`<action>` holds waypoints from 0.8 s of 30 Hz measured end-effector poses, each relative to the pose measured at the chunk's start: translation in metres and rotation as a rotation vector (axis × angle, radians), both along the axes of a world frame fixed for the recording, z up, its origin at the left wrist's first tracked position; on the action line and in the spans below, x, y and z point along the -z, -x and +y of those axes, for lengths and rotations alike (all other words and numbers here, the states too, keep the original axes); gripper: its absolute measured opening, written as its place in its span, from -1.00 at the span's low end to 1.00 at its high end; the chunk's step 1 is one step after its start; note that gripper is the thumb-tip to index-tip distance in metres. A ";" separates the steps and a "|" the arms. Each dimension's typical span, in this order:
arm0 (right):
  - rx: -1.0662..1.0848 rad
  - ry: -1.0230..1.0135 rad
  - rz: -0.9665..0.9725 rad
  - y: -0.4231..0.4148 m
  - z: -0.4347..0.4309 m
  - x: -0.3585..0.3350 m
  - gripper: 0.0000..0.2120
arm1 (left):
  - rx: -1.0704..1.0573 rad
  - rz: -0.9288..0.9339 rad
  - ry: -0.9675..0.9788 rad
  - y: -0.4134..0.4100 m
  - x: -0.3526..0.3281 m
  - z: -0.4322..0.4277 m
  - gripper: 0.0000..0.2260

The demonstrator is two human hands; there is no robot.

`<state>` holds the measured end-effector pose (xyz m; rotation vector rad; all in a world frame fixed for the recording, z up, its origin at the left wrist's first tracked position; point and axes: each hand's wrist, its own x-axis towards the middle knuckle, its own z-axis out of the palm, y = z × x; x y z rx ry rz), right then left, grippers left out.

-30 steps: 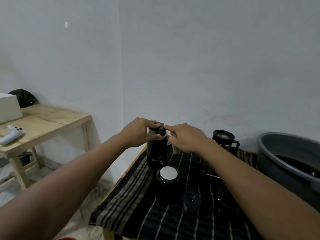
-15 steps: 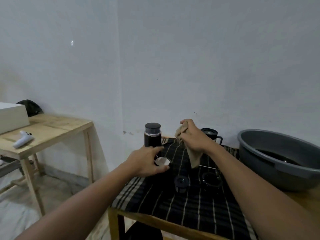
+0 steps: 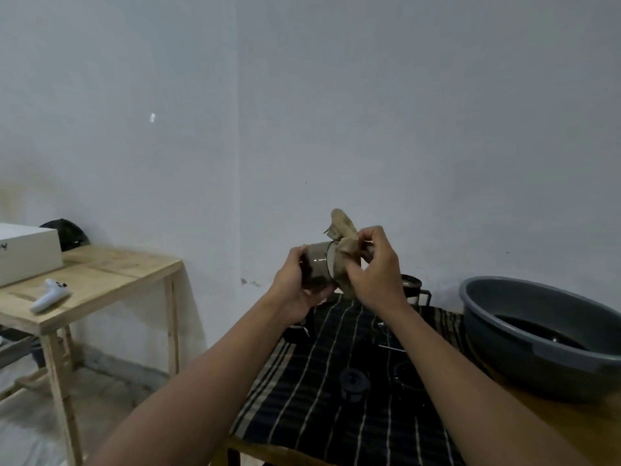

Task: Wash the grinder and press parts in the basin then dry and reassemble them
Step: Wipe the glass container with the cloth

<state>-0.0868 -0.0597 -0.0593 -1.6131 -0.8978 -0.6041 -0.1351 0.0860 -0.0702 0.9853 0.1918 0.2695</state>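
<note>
My left hand [image 3: 297, 290] holds a smoky translucent cup-shaped grinder part [image 3: 319, 264] on its side, raised above the table. My right hand [image 3: 376, 274] grips a tan cloth [image 3: 342, 240] and presses it into the cup's open mouth. Below, on the black striped cloth [image 3: 319, 415], lie a small black round part [image 3: 354, 385] and a dark ring [image 3: 406, 375]. A black press with a handle [image 3: 416, 290] stands behind my right wrist. The grey basin [image 3: 537, 344] holding dark water sits at the right.
A second wooden table [image 3: 100, 280] stands to the left with a white box [image 3: 27, 253], a white controller [image 3: 50, 294] and a dark helmet-like object [image 3: 70, 233]. The wall is close behind. The floor gap lies between the two tables.
My left hand lifted the translucent cup part off the table. My right hand brought the tan cloth over and pushed it into the cup's mouth. The view tilted up.
</note>
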 end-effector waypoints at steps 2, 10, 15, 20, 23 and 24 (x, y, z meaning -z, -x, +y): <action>0.066 0.187 -0.162 0.000 -0.003 0.010 -0.80 | 0.010 0.024 0.083 -0.001 -0.007 -0.005 -0.62; 0.228 0.825 -0.579 -0.012 -0.011 -0.027 -0.80 | -0.009 0.015 -0.019 -0.018 -0.010 0.002 -0.45; 0.426 1.330 -0.704 -0.005 0.002 -0.055 -0.78 | -0.063 -0.042 -0.148 -0.020 -0.017 -0.003 -0.51; 0.164 0.951 -0.243 -0.009 0.008 -0.048 -0.66 | -0.141 -0.088 -0.209 -0.027 -0.025 -0.006 -0.64; -0.141 0.537 0.281 -0.006 0.010 -0.030 -0.73 | -0.191 -0.148 -0.285 -0.032 -0.013 -0.006 -0.73; -0.270 0.352 0.472 -0.007 0.010 -0.023 -0.76 | -0.193 -0.184 -0.286 -0.034 -0.007 -0.005 -0.73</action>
